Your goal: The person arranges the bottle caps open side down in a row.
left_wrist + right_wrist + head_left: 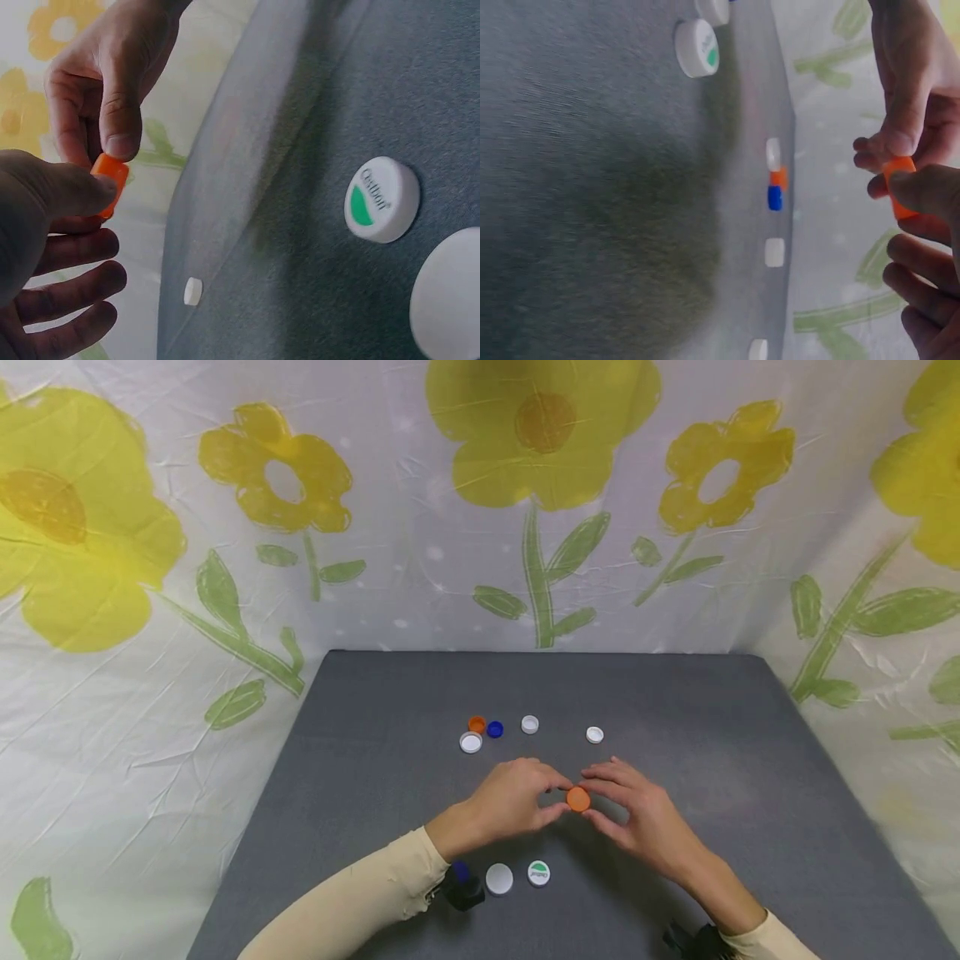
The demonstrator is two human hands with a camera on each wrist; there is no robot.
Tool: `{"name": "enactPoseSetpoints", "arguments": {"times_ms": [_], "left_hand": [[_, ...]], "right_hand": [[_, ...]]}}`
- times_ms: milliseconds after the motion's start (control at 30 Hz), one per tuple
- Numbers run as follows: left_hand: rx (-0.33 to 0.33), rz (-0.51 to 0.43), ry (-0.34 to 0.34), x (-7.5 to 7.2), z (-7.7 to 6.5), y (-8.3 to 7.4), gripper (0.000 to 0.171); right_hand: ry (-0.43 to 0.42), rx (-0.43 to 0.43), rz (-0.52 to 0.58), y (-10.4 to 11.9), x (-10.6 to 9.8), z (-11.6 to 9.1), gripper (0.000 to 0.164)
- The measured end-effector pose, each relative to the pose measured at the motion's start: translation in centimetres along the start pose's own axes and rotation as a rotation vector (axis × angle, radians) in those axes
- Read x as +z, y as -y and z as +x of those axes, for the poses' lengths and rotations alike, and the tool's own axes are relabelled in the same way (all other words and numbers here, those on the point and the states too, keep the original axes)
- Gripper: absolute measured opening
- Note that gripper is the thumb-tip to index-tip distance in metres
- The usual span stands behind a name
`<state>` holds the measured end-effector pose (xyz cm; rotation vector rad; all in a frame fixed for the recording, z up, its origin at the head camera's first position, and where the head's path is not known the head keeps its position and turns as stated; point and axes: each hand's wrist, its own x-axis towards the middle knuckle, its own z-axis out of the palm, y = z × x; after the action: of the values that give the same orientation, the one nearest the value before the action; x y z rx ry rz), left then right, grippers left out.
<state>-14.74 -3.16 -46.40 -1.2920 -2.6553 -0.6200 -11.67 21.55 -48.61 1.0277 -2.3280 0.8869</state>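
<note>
An orange bottle cap (578,799) is held up above the table between both hands, its flat top toward the head camera. My left hand (517,797) pinches one side of it with thumb and fingers. From the other side my right hand (637,814) pinches it too. Both wrist views show the thumbs pressed on the cap's edge, and the remaining fingers spread loosely. Nearer to me on the table lie a white cap (499,879) and a white cap with a green mark and lettering (538,873).
Beyond the hands lie another orange cap (477,724), a blue cap (495,729) and several white caps, one of them (595,735) apart on the right. A blue piece (460,870) shows partly behind the left wrist camera. A flowered curtain (375,527) surrounds the grey table (675,710).
</note>
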Motion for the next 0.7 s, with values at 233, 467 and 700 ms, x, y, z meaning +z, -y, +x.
{"name": "enactPoseSetpoints", "arguments": {"times_ms": [233,467,700], "left_hand": [[0.074,0.057,0.084,1.2,-0.2,-0.7,0.022],[0.119,0.108,0.167,2.9,-0.7,-1.1,0.017],[0.145,0.148,0.227,4.5,-1.2,-1.3,0.014]], "right_hand": [[0.059,0.049,-0.02,0.9,0.1,-2.0,0.047],[0.153,0.103,-0.047,1.6,0.5,-3.3,0.043],[0.236,0.122,-0.034,1.8,1.2,-4.5,0.04]]}}
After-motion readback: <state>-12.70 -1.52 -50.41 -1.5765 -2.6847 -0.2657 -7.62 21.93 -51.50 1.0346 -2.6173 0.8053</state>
